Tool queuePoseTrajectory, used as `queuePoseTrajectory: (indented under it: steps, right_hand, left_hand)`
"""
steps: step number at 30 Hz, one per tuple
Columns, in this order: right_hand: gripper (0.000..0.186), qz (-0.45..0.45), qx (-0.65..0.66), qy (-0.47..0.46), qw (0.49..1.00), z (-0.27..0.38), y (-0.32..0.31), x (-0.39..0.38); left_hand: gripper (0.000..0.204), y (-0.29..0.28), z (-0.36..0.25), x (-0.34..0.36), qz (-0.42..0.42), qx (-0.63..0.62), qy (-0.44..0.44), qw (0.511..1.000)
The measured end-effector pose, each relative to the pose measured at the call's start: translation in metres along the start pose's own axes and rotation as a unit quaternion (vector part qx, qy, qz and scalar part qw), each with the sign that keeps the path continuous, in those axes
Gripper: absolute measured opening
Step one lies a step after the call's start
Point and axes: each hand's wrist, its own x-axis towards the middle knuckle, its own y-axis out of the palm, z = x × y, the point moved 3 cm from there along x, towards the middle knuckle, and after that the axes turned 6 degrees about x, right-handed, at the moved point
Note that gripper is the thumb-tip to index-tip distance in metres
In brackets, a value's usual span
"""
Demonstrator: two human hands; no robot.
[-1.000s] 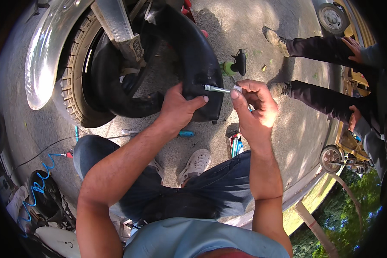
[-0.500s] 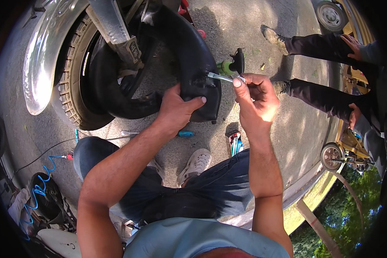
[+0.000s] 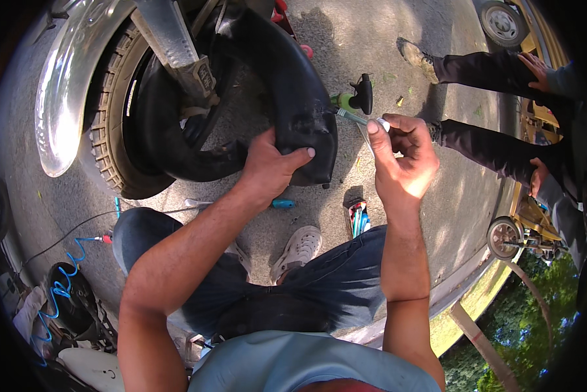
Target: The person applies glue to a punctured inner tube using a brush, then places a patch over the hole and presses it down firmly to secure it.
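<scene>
At the centre of the frame we see the left hand (image 3: 270,166) clamped around a black inner tube (image 3: 287,98), which loops out of the tyre (image 3: 114,157) at upper left. Just right of it, the right hand (image 3: 404,160) pinches a thin metal tool (image 3: 353,117) whose tip meets the tube's edge. A second person (image 3: 502,104) crouches at upper right.
</scene>
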Motion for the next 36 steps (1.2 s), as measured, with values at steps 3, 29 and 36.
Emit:
queuePoseTrajectory:
  steps: [3, 29, 36]
  right_hand:
    - [0.025, -0.006, 0.127, -0.061, 0.99, 0.001, -0.004, 0.001]
    - [0.02, 0.119, 0.144, 0.075, 0.98, -0.037, -0.053, 0.008]
    - [0.023, 0.202, -0.051, 0.085, 0.974, -0.04, -0.063, 0.004]
  left_hand:
    - [0.039, 0.005, -0.002, 0.001, 0.011, 0.004, 0.003, 1.0]
    - [0.023, -0.042, 0.059, 0.079, -0.117, 0.361, -0.002, 0.925]
    - [0.045, -0.03, 0.114, 0.041, 0.001, 0.638, 0.114, 0.762]
